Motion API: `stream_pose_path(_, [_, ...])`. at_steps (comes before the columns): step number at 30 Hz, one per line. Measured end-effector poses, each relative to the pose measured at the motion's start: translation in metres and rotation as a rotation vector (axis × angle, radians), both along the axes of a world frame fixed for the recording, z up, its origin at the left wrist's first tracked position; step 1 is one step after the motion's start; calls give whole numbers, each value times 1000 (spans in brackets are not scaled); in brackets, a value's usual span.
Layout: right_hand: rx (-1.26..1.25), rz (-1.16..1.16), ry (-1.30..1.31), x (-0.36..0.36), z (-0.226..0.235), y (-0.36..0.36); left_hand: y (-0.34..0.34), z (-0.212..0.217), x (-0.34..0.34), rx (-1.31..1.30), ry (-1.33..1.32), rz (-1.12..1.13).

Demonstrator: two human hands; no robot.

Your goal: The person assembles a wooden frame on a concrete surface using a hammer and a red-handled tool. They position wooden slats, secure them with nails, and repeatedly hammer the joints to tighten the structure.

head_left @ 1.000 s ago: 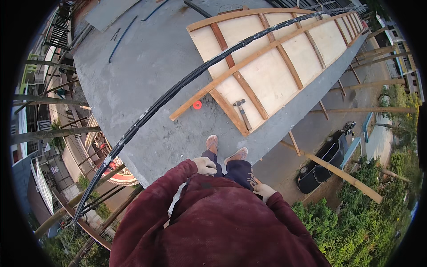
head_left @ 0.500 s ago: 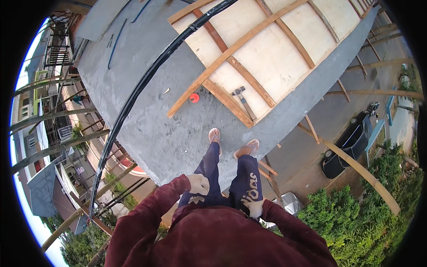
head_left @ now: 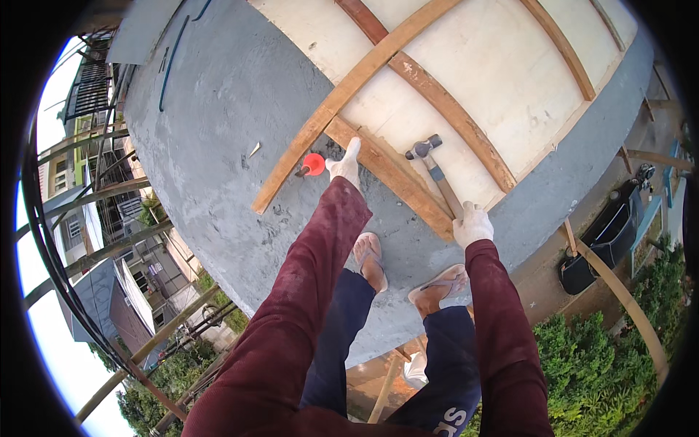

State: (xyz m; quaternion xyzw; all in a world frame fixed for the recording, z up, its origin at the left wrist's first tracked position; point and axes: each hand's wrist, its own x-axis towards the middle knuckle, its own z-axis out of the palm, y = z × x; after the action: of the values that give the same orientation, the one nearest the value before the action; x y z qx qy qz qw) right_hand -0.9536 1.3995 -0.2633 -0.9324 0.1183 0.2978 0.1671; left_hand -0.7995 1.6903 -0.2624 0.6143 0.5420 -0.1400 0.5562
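My left hand [head_left: 345,166], in a white glove, reaches to the near end of the wooden frame with thumb and fingers apart. It is close to a short wooden batten [head_left: 389,178], but whether it touches is unclear. Just left of it, a round red object [head_left: 314,164] with a small dark piece at its side sits on the concrete. My right hand [head_left: 473,223], also gloved, is closed round the handle end of a hammer [head_left: 437,171]. The hammer head lies over a pale panel [head_left: 495,95] inside the frame.
Long battens [head_left: 408,36] cross the panel. Grey concrete slab [head_left: 211,131] lies under my sandalled feet, its edge dropping to a road with a black vehicle [head_left: 604,233]. Bamboo poles [head_left: 626,298] stand past the edge. Black cables [head_left: 54,247] hang at left.
I have bent forward and down. Both hands have gone from my thighs out to the frame, and my right hand has taken hold of the hammer handle.
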Motion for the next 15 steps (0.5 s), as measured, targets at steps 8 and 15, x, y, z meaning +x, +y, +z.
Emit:
stream_pose_path(8, [99,158,98,43,-81,16,-13,-70,24,160,-280,2])
stream_pose_path(15, [166,160,-51,62,-99,-30,12,-105,21,95,-449,-143])
